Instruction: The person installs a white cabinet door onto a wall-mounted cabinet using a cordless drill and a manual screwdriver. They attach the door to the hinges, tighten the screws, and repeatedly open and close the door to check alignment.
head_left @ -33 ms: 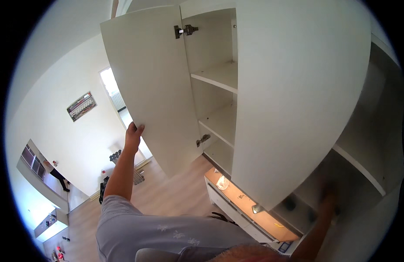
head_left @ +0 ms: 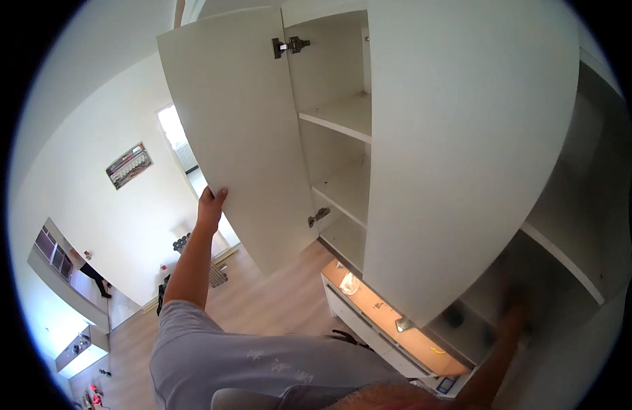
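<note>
My left hand [head_left: 212, 206] grips the outer edge of a white cabinet door [head_left: 234, 130], which stands swung out on its left side. Two metal hinges, an upper hinge [head_left: 290, 46] and a lower hinge [head_left: 319, 217], join it to the cabinet. Behind the door, the bare upper shelf [head_left: 340, 116] shows. Another white door [head_left: 459, 150] hangs in the middle. To its right, my right hand [head_left: 515, 311] reaches into the shaded compartment under a shelf [head_left: 569, 263]. It is blurred and dark, so its fingers and anything in them cannot be made out.
Below the cabinet, a wood-coloured counter [head_left: 374, 304] carries a clear plastic bag [head_left: 349, 283] and small loose pieces. A framed picture [head_left: 128, 166] hangs on the left wall. A person [head_left: 91, 275] stands in a far doorway. Red items [head_left: 96, 395] lie on the wooden floor.
</note>
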The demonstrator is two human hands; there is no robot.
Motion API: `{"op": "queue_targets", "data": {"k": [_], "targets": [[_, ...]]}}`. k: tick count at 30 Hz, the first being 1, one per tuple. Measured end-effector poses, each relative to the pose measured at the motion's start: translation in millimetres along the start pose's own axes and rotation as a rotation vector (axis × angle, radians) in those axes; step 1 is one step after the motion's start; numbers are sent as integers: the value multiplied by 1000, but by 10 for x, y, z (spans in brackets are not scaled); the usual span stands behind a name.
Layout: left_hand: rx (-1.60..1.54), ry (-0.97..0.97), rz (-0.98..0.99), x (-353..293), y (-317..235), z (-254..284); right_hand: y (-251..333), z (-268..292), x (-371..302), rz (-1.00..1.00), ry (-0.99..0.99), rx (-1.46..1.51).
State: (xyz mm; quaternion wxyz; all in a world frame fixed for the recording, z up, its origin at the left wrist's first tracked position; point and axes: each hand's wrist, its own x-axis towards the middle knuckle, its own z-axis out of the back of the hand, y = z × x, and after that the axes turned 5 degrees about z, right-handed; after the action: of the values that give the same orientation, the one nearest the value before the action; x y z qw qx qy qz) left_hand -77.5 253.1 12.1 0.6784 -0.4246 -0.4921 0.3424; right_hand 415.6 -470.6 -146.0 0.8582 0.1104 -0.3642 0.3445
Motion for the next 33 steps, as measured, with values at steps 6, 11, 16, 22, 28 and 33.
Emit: {"op": "queue_targets", "data": {"k": [6, 11, 16, 22, 28, 33], "targets": [[-94, -148, 14, -34, -141, -142, 1067, 136, -1369, -222, -122, 417], [374, -212, 213, 210, 124, -172, 1538, -455, -1758, -399, 260, 498], [37, -102, 74, 447, 491, 283, 1438, -1101, -1567, -269, 262, 295], [-58, -106, 107, 332, 224, 92, 1208, -1163, -1253, -366, 352, 256], [-4, -139, 199, 376, 374, 97, 1013, -1342, -800, -82, 421, 161], [95, -254, 1, -150, -20, -158, 803, -1957, -845, -8, 928, 189]]}}
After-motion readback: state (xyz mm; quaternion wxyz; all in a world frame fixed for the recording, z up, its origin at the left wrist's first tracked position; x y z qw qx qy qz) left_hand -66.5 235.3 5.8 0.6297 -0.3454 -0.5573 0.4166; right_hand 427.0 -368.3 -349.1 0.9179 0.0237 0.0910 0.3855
